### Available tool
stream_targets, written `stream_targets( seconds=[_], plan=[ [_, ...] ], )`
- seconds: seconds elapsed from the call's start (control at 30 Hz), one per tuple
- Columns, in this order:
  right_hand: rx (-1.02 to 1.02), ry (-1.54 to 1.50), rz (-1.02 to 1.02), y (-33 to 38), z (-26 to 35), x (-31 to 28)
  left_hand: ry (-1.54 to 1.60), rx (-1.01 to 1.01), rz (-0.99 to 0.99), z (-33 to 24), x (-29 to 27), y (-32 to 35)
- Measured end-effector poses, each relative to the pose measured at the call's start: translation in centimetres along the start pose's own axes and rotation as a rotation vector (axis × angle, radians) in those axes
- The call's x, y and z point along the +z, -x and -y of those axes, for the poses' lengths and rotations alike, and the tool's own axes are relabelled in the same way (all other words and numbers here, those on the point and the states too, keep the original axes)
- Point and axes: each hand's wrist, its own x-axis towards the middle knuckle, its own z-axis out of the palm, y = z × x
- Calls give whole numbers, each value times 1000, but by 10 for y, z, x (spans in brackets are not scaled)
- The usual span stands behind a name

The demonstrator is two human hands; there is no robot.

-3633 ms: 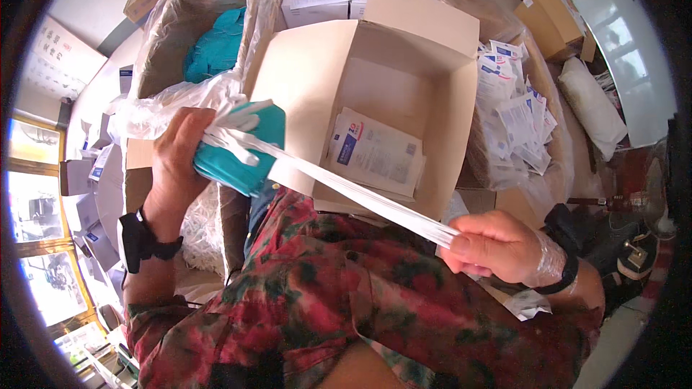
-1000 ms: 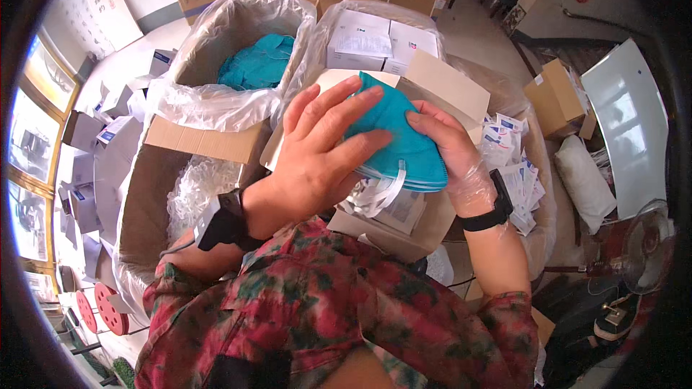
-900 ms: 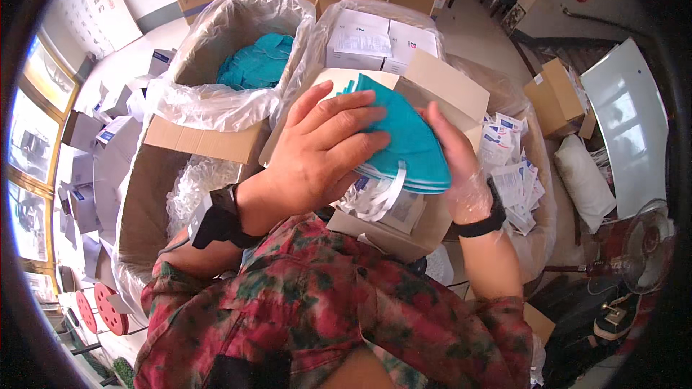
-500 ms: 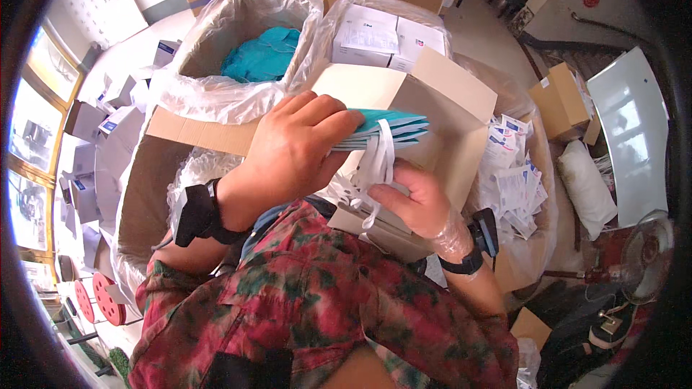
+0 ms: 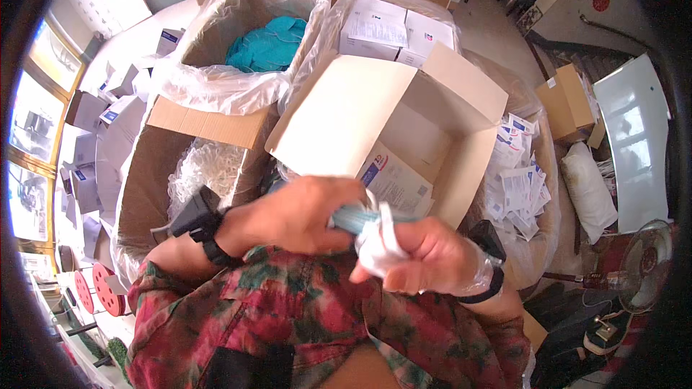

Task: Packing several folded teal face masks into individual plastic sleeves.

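Right hand (image 5: 436,256), blurred: grip closed round bunched white straps (image 5: 380,248). Left hand (image 5: 306,212): grip pinching left end of teal stack (image 5: 353,219), held between both hands at the near side of the open carton (image 5: 467,162). White packets (image 5: 396,181) inside carton. Beyond: teal pile (image 5: 267,43) in plastic-lined box (image 5: 216,81) far left, white boxes (image 5: 429,34) far centre.

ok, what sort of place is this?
Looks like a makeshift packing or storage room, though I can't be sure. Signs: a plastic-lined carton holding teal pieces, an open cardboard box in the middle, and loose white packets heaped to the right.
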Motion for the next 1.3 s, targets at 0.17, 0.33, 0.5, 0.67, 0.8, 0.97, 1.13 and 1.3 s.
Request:
stream_targets(
  seconds=[0.17,0.33,0.5,0.67,0.8,0.97,1.13,1.3],
  plan=[
    [-9,190,96,-7,14,10,10,85,104,-7,17,2],
    [-395,1139,-62,0,38,13,13,138,91,-13,16,1],
    [-331,1993,6,15,33,20,-268,183,45,-21,0,7],
    [-149,1921,172,36,55,42,-302,472,185,-36,-13,10],
    [-154,1592,174,44,63,36,-254,555,246,-47,-17,15],
    [-70,1344,145,60,63,24,-259,524,311,-55,-24,23],
    [2,1240,178,74,62,22,-227,503,341,-52,-32,33],
    [117,987,151,76,65,14,-220,444,398,-49,-50,47]
  ],
)
